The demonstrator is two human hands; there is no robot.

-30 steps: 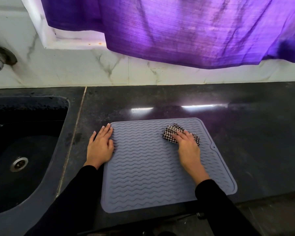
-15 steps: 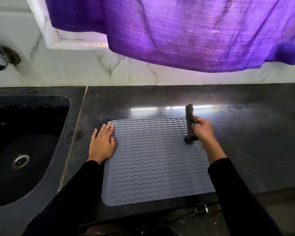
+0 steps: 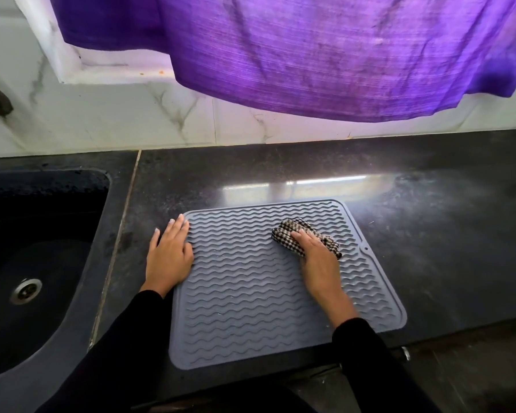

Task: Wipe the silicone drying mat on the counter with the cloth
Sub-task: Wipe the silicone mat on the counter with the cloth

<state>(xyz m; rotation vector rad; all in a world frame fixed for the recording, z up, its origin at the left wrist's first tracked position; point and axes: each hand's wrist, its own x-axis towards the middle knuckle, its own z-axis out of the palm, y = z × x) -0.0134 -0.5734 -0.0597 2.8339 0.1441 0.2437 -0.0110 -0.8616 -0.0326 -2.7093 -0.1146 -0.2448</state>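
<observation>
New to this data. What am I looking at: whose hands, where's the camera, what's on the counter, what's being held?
There is no machine here: a person in black sleeves works with bare hands. The one picture comes from a wide-angle camera on their head, looking forward and down.

A grey silicone drying mat with wavy ridges lies on a dark stone counter. A dark sink is set in to the left, and a purple curtain hangs above.

The left hand lies flat, fingers open, on the mat's left edge. The right hand presses a bunched checked cloth onto the far right part of the mat.
</observation>
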